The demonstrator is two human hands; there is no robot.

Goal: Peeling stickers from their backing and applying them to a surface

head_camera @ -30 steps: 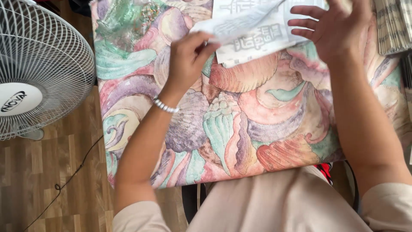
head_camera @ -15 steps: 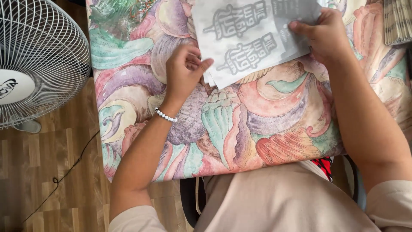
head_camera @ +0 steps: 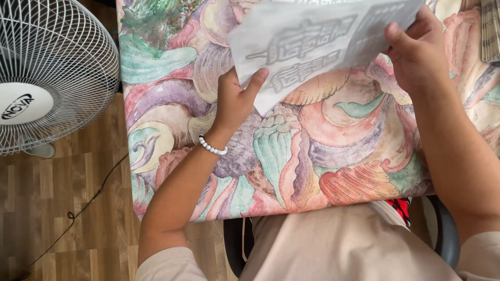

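Note:
A thin white paper sheet [head_camera: 312,47] with grey printed shapes showing through is held up over the table. My left hand [head_camera: 234,99], with a white bead bracelet at the wrist, grips its lower left edge, thumb against the paper. At the sheet's right edge, my right hand [head_camera: 416,52] pinches it. The sheet's top runs out of the frame. Under it lies a tablecloth [head_camera: 312,161] printed with large pastel seashells.
A white standing fan [head_camera: 47,73] stands at the left on the wooden floor [head_camera: 62,208], with a dark cord trailing across the boards. A stack of striped material [head_camera: 489,31] lies at the table's right edge. I sit close against the table's near edge.
The sheet has been lifted and turned between both hands. My left hand has moved from the cloth beside the sheet to grip its lower left edge.

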